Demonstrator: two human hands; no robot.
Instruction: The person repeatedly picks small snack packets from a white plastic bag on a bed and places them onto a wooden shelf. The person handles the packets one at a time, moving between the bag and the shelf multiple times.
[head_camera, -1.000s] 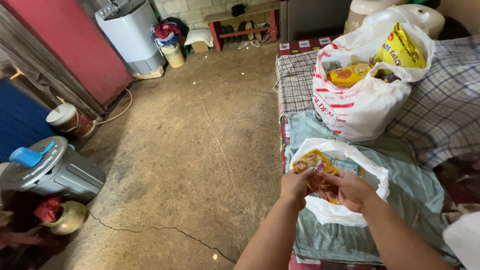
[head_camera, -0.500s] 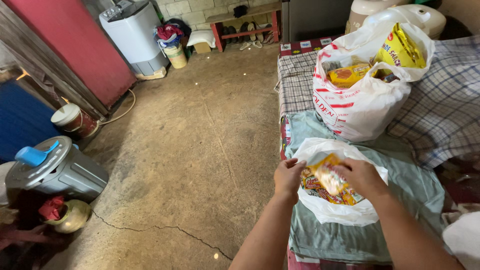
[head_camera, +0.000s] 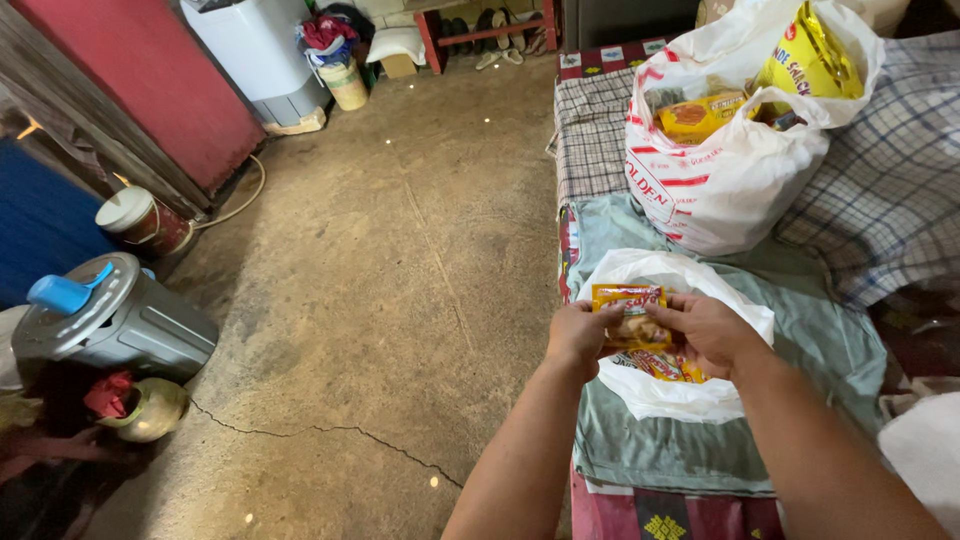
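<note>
Orange sachet (head_camera: 630, 310) between both hands

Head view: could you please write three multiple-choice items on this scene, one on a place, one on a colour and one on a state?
1. Where does the small white plastic bag lie?
A. on the grey-green cloth
B. on the concrete floor
C. on the grey bin

2. What colour is the scoop on the grey bin lid?
A. red
B. blue
C. yellow

3. How is the orange snack packet held?
A. by the left hand alone
B. by neither hand
C. by both hands

Answers:
1 A, the grey-green cloth spreads under the bag.
2 B, the scoop is plainly blue.
3 C, the left hand and right hand grip its two sides above the bag.
</note>
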